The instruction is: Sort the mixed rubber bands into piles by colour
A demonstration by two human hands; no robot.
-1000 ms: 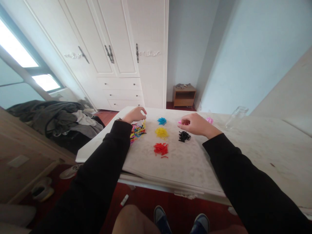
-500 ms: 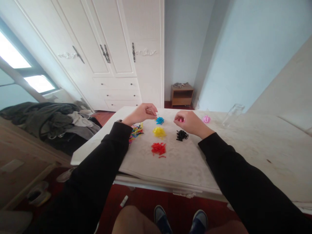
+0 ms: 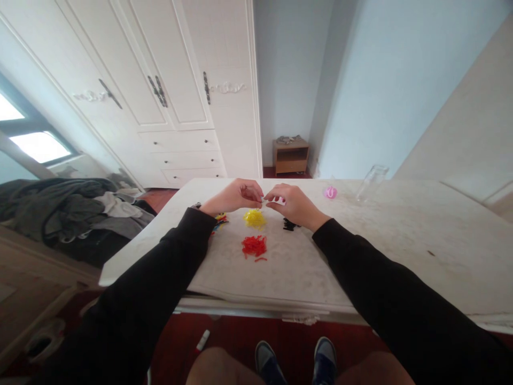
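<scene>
My left hand and my right hand meet fingertip to fingertip over the far half of the table, both in a pinch. Whatever lies between their fingers is too small to make out. Just in front of them is a yellow pile of small, thin bands or strips. Nearer to me lies a red pile with one loose piece beside it. A black pile is partly covered by my right hand. Multicoloured pieces show beside my left wrist. My hands hide the blue pile.
The white table carries a pink bundle and a clear glass lying tilted or on its side at the far right. Dark clothes are heaped at the left. A white wardrobe and small wooden cabinet stand beyond.
My hands have come together from either side. The left now covers the blue pile and the right has moved left. The view has shifted slightly to the right.
</scene>
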